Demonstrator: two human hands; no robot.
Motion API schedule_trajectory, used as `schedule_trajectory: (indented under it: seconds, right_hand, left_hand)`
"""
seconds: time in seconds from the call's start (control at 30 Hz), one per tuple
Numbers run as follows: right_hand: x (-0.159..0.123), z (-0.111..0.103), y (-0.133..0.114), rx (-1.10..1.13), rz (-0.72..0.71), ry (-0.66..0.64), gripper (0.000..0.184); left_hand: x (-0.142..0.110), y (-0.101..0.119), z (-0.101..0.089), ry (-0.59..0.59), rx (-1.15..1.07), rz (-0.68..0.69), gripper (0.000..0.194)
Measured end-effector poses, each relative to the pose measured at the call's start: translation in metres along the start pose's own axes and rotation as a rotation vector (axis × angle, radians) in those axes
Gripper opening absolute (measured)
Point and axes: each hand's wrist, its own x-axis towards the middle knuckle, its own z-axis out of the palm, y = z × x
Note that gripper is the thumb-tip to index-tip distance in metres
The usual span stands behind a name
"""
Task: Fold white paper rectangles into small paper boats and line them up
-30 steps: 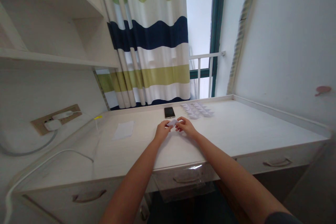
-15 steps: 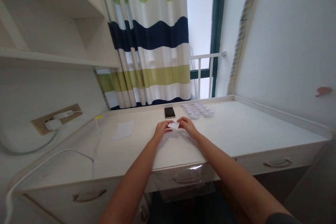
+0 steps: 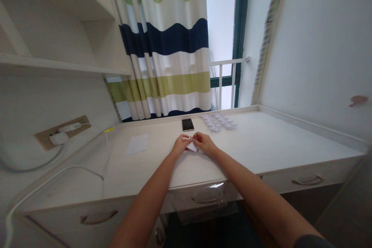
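Note:
A small white piece of folded paper [image 3: 192, 146] is held between my two hands, just above the desk. My left hand [image 3: 180, 145] is closed on its left side, thumb on top. My right hand [image 3: 204, 142] pinches the paper's upper right part, its fingertips close to my left thumb. Some of the paper is hidden behind the fingers. Beyond my hands lies a dark phone [image 3: 187, 124]. Several folded white paper pieces [image 3: 219, 122] are grouped in rows to the right of the phone.
A stack of white paper sheets [image 3: 137, 144] lies on the left part of the white desk [image 3: 261, 139]. A white cable [image 3: 72, 167] crosses the desk's left side, near a wall socket [image 3: 62, 132]. Shelves [image 3: 64, 64] overhang at upper left. A striped curtain [image 3: 174, 46] hangs behind.
The paper has turned, so a corner now points downward between my hands. My right hand has shifted slightly left and down, bringing its fingers nearer my left thumb.

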Motion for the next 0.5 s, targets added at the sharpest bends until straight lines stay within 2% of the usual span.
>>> schedule_trajectory:
  seconds: [0.13, 0.5]
  right_hand:
    - [0.000, 0.001, 0.001, 0.000, -0.019, -0.003, 0.009]
    - [-0.002, -0.001, -0.011, -0.043, -0.029, -0.012, 0.010]
  left_hand:
    - [0.001, 0.000, -0.001, 0.001, 0.012, -0.020, 0.036]
    - [0.001, 0.003, 0.000, 0.020, -0.046, -0.053, 0.017]
